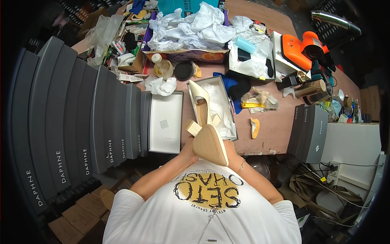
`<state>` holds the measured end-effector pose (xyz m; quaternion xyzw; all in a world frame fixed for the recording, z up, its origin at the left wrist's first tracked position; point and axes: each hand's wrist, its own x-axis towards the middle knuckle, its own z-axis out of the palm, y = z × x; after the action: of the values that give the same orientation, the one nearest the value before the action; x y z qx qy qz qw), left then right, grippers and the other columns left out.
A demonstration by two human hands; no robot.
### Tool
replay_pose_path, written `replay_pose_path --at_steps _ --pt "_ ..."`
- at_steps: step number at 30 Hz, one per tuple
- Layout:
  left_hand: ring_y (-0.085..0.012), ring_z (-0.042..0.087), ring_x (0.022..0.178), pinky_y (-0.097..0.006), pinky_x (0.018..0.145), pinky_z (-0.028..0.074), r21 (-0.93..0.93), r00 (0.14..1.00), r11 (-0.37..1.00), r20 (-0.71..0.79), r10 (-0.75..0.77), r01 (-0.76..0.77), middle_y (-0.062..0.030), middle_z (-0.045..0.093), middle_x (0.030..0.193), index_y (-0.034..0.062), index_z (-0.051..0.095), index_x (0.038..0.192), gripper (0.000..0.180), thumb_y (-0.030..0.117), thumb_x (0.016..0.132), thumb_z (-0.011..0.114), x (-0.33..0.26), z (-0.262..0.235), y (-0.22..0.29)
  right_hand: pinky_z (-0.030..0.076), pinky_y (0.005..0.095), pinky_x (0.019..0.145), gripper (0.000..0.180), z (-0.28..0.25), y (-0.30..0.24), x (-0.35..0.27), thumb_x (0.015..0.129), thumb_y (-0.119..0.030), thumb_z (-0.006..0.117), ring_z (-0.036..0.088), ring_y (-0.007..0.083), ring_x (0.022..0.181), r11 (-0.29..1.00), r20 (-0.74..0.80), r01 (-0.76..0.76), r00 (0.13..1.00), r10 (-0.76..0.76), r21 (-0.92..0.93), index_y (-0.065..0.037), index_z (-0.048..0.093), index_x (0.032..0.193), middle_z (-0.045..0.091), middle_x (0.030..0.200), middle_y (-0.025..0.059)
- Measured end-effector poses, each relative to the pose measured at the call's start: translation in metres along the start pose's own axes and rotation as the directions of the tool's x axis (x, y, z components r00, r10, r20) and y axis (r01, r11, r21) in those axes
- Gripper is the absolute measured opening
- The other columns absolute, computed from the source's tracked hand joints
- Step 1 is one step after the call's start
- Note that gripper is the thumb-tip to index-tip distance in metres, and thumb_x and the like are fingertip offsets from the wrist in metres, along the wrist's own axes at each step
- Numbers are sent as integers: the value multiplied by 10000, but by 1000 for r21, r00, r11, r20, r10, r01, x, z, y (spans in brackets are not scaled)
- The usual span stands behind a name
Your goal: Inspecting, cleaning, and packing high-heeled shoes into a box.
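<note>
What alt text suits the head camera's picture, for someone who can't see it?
A person's left hand and right hand hold two cream, block-heeled shoes near an open grey cardboard shoebox with crumpled white tissue paper inside. Tall dark-grey cardboard boxes line the left side.

We record one short-sleeved T-shirt [162, 213], white, with a loose left sleeve [126, 209] and right sleeve [287, 215]. Chest print: bold black outlined lettering [231, 197] over a round yellow patch [208, 181], smaller black lines around it. We add one silver-toned chain necklace [224, 228] with a bar-shaped pendant [212, 240], and one thin bracelet [242, 166] near the right hand [230, 147].
</note>
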<state>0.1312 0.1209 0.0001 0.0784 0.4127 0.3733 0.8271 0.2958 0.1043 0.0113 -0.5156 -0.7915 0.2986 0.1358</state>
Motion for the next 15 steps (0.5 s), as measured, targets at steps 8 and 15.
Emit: replay_pose_path --at_steps 8,15 --pt "-179 606 1068 -341 920 523 -95 966 971 -162 203 -220 -60 589 1191 91 498 1251 316 237 972 512 23 -37 -4 486 404 746 191 -70 6 33 824 -119 616 619 368 830 960 101 -14 995 -14 279 -5 655 972 635 894 185" --pt "-245 542 1168 -450 998 463 -346 946 932 -323 -9 -109 -69 541 1277 133 489 1274 396 388 971 486 24 -32 10 490 408 755 204 -90 44 160 830 -87 623 614 350 866 995 -325 92 941 -95 -25 -52 597 1030 579 976 142"
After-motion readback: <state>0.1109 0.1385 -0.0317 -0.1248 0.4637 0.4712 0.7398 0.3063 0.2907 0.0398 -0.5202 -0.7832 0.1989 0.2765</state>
